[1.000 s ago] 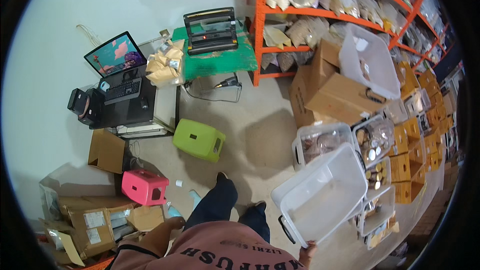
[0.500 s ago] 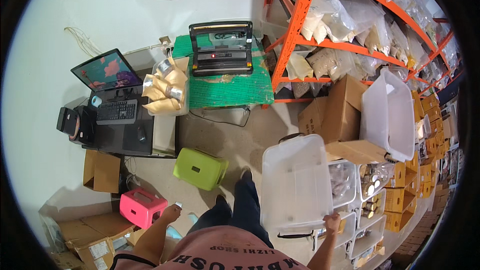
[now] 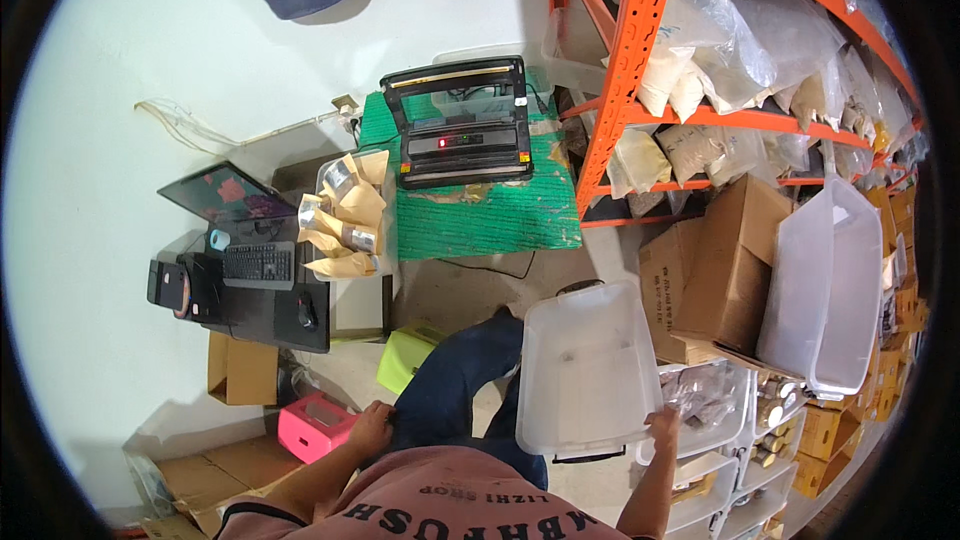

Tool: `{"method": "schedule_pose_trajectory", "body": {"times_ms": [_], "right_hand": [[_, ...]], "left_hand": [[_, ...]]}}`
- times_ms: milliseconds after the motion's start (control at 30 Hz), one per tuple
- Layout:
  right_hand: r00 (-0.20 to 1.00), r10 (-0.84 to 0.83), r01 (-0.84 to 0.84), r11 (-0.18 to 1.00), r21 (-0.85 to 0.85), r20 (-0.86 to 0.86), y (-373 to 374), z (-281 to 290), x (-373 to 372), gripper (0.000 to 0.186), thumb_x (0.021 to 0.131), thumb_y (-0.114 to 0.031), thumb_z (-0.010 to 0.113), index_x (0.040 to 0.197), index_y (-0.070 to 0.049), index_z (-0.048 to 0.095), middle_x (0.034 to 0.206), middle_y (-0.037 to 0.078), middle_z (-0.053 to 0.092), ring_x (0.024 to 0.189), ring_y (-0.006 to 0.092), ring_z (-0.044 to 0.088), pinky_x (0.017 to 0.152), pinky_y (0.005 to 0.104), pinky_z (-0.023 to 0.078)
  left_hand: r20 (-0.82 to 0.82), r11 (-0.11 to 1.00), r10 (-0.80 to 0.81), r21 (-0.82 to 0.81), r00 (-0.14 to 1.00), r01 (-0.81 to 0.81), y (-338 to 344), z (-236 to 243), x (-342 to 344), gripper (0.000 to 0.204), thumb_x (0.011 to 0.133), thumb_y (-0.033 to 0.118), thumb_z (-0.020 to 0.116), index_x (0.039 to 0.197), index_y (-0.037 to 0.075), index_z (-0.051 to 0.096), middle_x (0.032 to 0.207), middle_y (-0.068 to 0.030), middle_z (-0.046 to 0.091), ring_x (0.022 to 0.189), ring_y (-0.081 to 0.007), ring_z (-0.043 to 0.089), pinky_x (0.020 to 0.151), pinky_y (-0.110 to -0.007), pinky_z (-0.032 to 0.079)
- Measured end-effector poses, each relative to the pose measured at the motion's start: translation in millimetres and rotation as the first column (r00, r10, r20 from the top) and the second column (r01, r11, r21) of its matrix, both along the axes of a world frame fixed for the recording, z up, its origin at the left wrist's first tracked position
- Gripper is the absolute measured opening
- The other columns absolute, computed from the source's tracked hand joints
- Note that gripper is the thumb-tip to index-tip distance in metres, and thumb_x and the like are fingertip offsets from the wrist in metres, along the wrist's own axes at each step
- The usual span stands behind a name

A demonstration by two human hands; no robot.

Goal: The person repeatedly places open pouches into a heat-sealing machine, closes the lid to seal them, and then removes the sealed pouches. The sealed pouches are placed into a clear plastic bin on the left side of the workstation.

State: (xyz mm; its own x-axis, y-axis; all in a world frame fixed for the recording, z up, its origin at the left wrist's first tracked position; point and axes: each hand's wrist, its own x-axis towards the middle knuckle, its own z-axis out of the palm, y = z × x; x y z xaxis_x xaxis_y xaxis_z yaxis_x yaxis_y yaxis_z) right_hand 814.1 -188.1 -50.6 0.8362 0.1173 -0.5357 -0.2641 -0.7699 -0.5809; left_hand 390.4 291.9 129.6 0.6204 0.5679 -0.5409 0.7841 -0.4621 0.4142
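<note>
My right hand (image 3: pixel 662 427) grips the near right corner of a translucent plastic storage box (image 3: pixel 585 370) with dark handles at its far and near ends. My left hand (image 3: pixel 373 427) hangs beside my thigh, close to a pink stool (image 3: pixel 313 424). Its fingers are curled, and whatever they may hold is hidden. Ahead of that hand, a lime-green stool (image 3: pixel 405 355) is partly covered by my bent leg.
A green-covered table (image 3: pixel 480 225) bears a black machine (image 3: pixel 465 140). Left of it stand a tub of paper-wrapped jars (image 3: pixel 345 215), a monitor (image 3: pixel 225 195) and a keyboard (image 3: pixel 258 262). An orange rack (image 3: pixel 622 90), cardboard boxes (image 3: pixel 725 270) and an upright clear bin (image 3: pixel 825 280) fill the right.
The view has shifted, and one leg has swung forward, covering part of the green stool. The small white thing in my left fingers no longer shows. My right hand stays on the storage box.
</note>
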Motion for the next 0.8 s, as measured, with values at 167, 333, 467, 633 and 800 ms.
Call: {"method": "schedule_pose_trajectory", "body": {"times_ms": [167, 333, 467, 633, 800], "right_hand": [[0.848, 0.529, -0.508, 0.818, -0.269, 0.009, 56, -22, 41, 0.011, 0.061, -0.017, 0.070, 0.070, -0.012, 0.072, 0.072, 0.013, 0.067, 0.068, 0.0277, 0.067, 0.063, 0.0407, 0.054], [0.969, 0.244, -0.237, 0.899, -0.369, -0.030, 131, -46, 78, 0.027, 0.061, -0.021, 0.063, 0.080, -0.001, 0.068, 0.081, 0.024, 0.066, 0.082, 0.0399, 0.066, 0.075, 0.0462, 0.055], [0.954, 0.300, -0.251, 0.816, -0.520, 0.011, 169, -67, 88, 0.026, 0.063, -0.018, 0.058, 0.080, 0.000, 0.067, 0.086, 0.025, 0.066, 0.088, 0.0414, 0.065, 0.077, 0.0466, 0.054], [0.968, 0.212, -0.251, 0.848, -0.467, -0.135, 128, -133, 106, 0.027, 0.062, -0.016, 0.059, 0.083, 0.000, 0.065, 0.083, 0.023, 0.066, 0.082, 0.0410, 0.065, 0.071, 0.0479, 0.052], [0.974, -0.043, 0.006, 0.986, -0.166, -0.222, 86, -224, 121, 0.021, 0.059, -0.006, 0.067, 0.079, -0.004, 0.064, 0.065, 0.010, 0.061, 0.059, 0.0229, 0.059, 0.057, 0.0354, 0.050]], "left_hand": [[0.149, 0.891, -0.454, 0.071, 0.878, 0.448, 42, 0, 54, 0.026, 0.079, 0.014, 0.061, 0.104, 0.008, 0.066, 0.109, -0.0130, 0.058, 0.109, -0.0344, 0.053, 0.093, -0.044, 0.044], [0.136, 0.717, -0.634, -0.264, 0.761, 0.645, 121, -57, 82, 0.025, 0.087, 0.018, 0.056, 0.108, 0.012, 0.067, 0.118, -0.0093, 0.059, 0.116, -0.0276, 0.052, 0.096, -0.042, 0.043], [0.330, 0.488, -0.788, -0.180, 0.519, 0.854, 189, -116, 70, 0.028, 0.087, 0.021, 0.052, 0.111, 0.015, 0.066, 0.119, -0.0092, 0.058, 0.118, -0.0281, 0.051, 0.099, -0.047, 0.040], [0.238, 0.556, -0.781, -0.159, 0.578, 0.816, 248, -173, -17, 0.048, 0.095, 0.033, 0.048, 0.139, 0.020, 0.034, 0.145, -0.0084, 0.033, 0.136, -0.0304, 0.031, 0.113, -0.051, 0.021], [-0.021, 0.302, 0.283, -0.947, 0.959, -0.110, 267, -239, -46, 0.052, 0.102, 0.042, 0.038, 0.148, 0.018, 0.030, 0.156, -0.0094, 0.024, 0.142, -0.0296, 0.027, 0.117, -0.050, 0.022]]}}
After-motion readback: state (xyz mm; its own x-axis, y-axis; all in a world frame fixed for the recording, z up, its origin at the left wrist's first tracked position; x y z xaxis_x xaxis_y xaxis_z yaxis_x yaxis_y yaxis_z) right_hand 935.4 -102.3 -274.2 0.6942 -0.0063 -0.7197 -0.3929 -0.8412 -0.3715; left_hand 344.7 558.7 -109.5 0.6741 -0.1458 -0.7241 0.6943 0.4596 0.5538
